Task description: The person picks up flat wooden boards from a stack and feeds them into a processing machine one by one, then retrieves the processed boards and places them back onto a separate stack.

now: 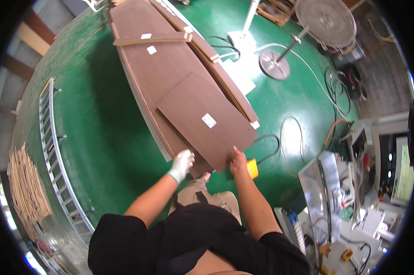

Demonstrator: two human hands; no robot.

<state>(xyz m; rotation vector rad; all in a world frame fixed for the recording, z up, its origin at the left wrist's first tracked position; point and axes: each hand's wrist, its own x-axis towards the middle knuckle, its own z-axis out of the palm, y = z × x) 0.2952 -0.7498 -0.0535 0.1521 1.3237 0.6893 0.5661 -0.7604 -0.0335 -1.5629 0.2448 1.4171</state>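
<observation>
A brown wood-look panel (193, 107) with a white label lies at an angle on top of a longer brown board (140, 59). At the near right corner of the upper panel, my bare right hand (237, 161) grips its edge, thumb on top and the other fingers mostly hidden. My left hand (183, 164), in a white glove, is by the near left end of the longer board. Its fingers are curled, and whatever they hold, if anything, cannot be made out.
A narrow brown strip (154, 38) crosses the long board, with more strips (234, 91) along its right side. A pedestal fan (275, 65) and loose cables stand right on the green floor. A yellow box (252, 168) sits beside my right hand. Leftward lies a metal ladder (55, 156).
</observation>
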